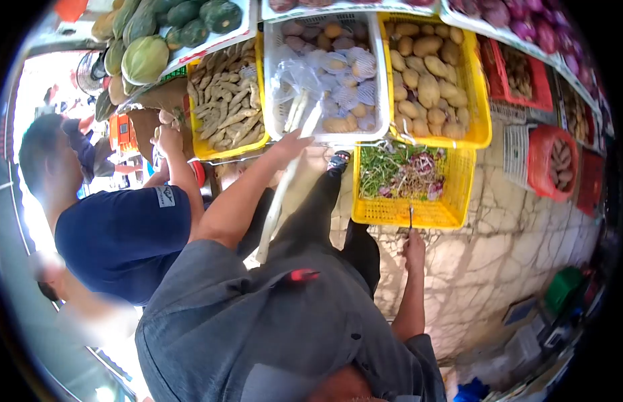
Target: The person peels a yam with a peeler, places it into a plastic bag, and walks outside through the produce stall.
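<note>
My left hand (290, 149) is closed round a long, whitish stalk (277, 208), which slants from the white crate down toward my body. Just above that hand, a clear plastic bag (293, 79) lies over the white crate, with another pale stick-like piece beside the stalk. My right hand (413, 251) is closed on a slim knife (411, 216) whose blade points to the near rim of a yellow crate (408, 213). Green leafy trimmings (385, 171) and purplish-white scraps (425, 175) lie in that crate.
A white crate (271, 114) holds net-wrapped round produce. Beside it stand yellow crates of potatoes (429, 90) and knobbly roots (224, 100). Pumpkins (145, 61) and red onions (526, 28) sit behind. A person in a navy shirt (124, 231) stands close at my left. Red baskets (554, 164) are at right.
</note>
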The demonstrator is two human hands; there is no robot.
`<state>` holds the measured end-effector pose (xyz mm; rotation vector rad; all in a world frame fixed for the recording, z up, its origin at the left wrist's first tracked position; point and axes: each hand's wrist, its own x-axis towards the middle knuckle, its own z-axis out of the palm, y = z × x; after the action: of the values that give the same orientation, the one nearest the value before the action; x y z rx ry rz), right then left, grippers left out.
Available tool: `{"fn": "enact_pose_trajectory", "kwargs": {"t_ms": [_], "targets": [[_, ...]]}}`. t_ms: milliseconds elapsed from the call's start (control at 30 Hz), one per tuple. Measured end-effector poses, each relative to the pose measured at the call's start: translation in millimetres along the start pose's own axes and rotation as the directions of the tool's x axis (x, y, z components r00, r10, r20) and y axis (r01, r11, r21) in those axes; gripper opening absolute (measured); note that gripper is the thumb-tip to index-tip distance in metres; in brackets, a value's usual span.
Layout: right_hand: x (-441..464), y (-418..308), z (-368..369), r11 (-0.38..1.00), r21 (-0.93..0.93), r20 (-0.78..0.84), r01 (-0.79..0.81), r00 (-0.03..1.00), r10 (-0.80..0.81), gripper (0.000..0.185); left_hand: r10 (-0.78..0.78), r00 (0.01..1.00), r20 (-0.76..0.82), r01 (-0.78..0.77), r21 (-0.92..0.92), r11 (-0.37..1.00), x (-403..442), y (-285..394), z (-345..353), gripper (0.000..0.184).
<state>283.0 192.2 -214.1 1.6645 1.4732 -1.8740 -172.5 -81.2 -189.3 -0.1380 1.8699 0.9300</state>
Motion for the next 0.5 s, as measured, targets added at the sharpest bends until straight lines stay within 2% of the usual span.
{"fn": "enact_pose_trajectory", "kwargs": {"t_ms": [33, 100, 167, 200, 233, 300, 333, 367, 400, 467, 500], "targets": [[-1, -5, 3, 1.0, 0.008, 0.001, -0.03, 1.0, 0.03, 0.044, -0.047, 0.998, -0.03, 0.047, 0.004, 0.999, 32, -28, -17, 0.065], [-9, -19, 13, 0.997, 0.014, 0.003, -0.071, 0.997, 0.071, 0.044, -0.094, 0.995, 0.039, 0.097, -0.097, 0.991, 22, 5, -30, 0.073], [-3, -16, 14, 0.998, -0.054, 0.002, -0.04, 0.999, 0.04, 0.043, -0.099, 0.993, -0.067, 0.098, -0.027, 0.995, 51, 8, -49, 0.072], [1, -20, 16, 0.994, -0.016, -0.038, -0.105, 0.994, 0.104, 0.041, -0.101, 0.989, -0.112, 0.101, -0.009, 0.995, 79, 8, -60, 0.071], [1, -21, 21, 0.992, -0.024, -0.059, -0.123, 0.991, 0.121, 0.04, -0.057, 0.996, -0.068, 0.048, -0.124, 0.991, 98, 5, -69, 0.058], [5, -25, 30, 0.989, -0.036, -0.072, -0.144, 0.987, 0.141, 0.04, -0.066, 0.998, -0.009, 0.063, -0.187, 0.98, 124, 8, -86, 0.051], [2, -41, 41, 0.986, 0.007, -0.08, -0.164, 0.983, 0.164, 0.033, -0.071, 0.997, 0.023, 0.074, -0.22, 0.973, 127, 10, -89, 0.048], [6, -52, 54, 0.997, -0.042, -0.067, -0.07, 0.996, 0.067, 0.028, -0.042, 0.999, 0.008, 0.042, -0.34, 0.939, 128, 11, -90, 0.042], [10, -63, 73, 0.996, -0.085, -0.047, 0.024, 0.998, -0.028, 0.024, -0.037, 0.999, -0.014, 0.029, -0.362, 0.932, 124, 14, -91, 0.042], [15, -118, 135, 0.991, 0.061, -0.023, 0.122, 0.992, -0.121, 0.022, -0.03, 0.998, -0.052, 0.007, -0.397, 0.918, 119, 17, -92, 0.043], [30, -135, 160, 0.992, 0.072, 0.014, 0.105, 0.994, -0.106, 0.021, -0.038, 0.999, -0.027, 0.025, -0.378, 0.925, 122, 9, -95, 0.046]]}}
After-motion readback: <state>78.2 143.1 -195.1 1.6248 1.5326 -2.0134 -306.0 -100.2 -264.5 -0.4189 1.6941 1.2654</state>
